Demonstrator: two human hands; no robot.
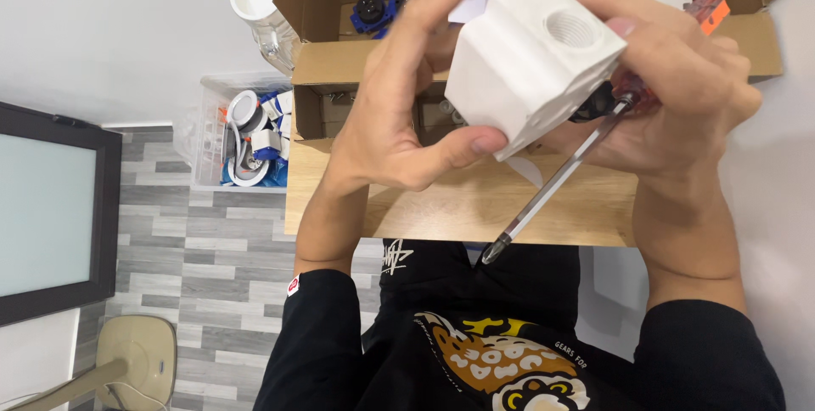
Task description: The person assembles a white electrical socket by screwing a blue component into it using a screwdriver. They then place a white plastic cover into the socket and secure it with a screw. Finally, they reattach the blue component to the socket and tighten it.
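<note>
Both hands hold up a white plastic box [525, 63] with a round threaded hole in one side, above a small wooden table [441, 207]. My left hand [399, 114] grips its left side, thumb under the lower edge. On the right side sits my right hand [679, 97], which also holds a screwdriver [556, 186] with a red see-through handle. The metal shaft points down and to the left, its tip past the table's near edge.
An open cardboard box [340, 63] at the table's far side holds blue and white parts. A clear plastic bin [242, 135] of small fittings stands on the floor at left. A dark-framed panel [51, 207] and a beige stool [136, 364] are at lower left.
</note>
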